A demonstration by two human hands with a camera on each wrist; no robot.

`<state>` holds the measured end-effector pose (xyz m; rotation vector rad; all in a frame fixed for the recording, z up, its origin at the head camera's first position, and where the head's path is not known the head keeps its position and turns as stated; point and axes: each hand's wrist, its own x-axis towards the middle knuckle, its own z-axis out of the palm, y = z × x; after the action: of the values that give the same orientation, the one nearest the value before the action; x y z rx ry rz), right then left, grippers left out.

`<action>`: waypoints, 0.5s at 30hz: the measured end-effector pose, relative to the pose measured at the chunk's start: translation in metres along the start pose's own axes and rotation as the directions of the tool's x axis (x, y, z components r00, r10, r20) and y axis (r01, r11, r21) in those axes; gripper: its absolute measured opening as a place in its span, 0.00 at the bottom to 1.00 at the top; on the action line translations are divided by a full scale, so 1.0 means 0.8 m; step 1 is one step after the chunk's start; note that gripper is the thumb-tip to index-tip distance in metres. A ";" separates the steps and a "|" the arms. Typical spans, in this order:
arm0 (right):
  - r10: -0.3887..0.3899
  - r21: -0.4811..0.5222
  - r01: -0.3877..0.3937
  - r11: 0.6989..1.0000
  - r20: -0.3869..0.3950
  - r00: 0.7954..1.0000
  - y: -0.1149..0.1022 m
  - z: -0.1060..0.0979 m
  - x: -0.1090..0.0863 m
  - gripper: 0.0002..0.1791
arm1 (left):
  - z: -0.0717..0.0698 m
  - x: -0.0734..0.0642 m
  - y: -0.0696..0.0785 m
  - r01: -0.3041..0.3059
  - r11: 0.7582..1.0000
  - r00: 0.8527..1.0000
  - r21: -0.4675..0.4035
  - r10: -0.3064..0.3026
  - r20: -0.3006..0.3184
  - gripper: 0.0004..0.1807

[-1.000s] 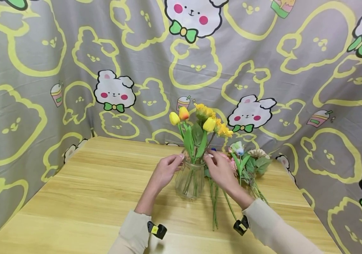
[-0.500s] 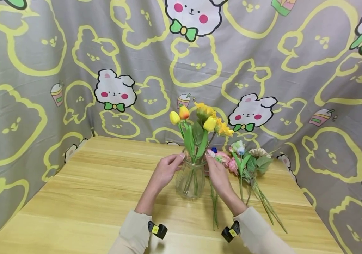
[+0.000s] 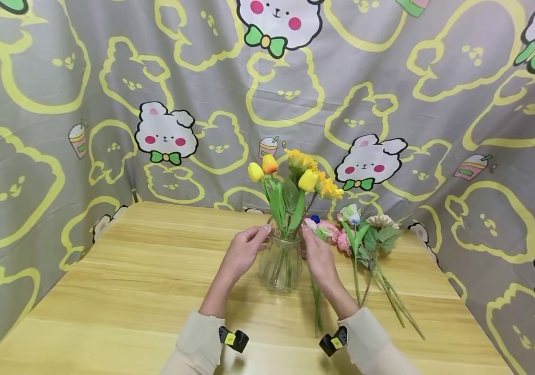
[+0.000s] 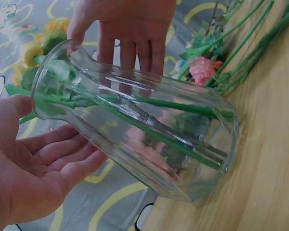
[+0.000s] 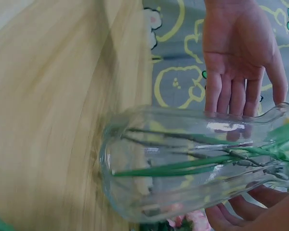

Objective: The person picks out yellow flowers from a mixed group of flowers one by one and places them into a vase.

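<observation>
Upright on the wooden table stands a clear glass vase with a flared rim. Its green stems carry yellow tulips, an orange-red tulip and ruffled yellow flowers. My left hand touches the neck from the left, thumb near the rim, fingers fairly straight. On the other side my right hand does the same, its straight fingers lying along the glass in the left wrist view. The left hand's fingers reach the glass in the right wrist view.
To the right of the vase lie loose artificial flowers: pink blooms, a white-and-blue one and a cream one. Their green stems point toward the table's front. A patterned grey curtain hangs behind.
My right hand has shifted from the stems at the mouth down to the side of the neck, and its forearm has swung left. The left hand and the vase look unmoved.
</observation>
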<state>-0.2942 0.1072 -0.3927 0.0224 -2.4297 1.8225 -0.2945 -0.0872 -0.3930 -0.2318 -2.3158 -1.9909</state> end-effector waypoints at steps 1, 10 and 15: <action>0.007 0.011 -0.007 1.000 0.004 1.000 -0.001 -0.001 0.001 0.36 | 0.000 0.001 0.001 0.003 1.000 1.000 -0.005 -0.003 -0.002 0.29; 0.033 0.082 -0.036 0.996 0.039 0.999 0.000 -0.009 0.016 0.35 | 0.003 0.022 0.001 0.027 0.997 0.999 -0.072 -0.024 0.046 0.28; 0.035 0.059 -0.040 0.997 0.072 0.997 0.001 -0.009 0.031 0.36 | 0.000 0.039 -0.003 0.033 0.996 0.998 -0.088 -0.028 0.053 0.30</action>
<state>-0.3181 0.1152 -0.3890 0.0470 -2.4365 1.9436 -0.3254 -0.0853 -0.3905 -0.2581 -2.2766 -2.1295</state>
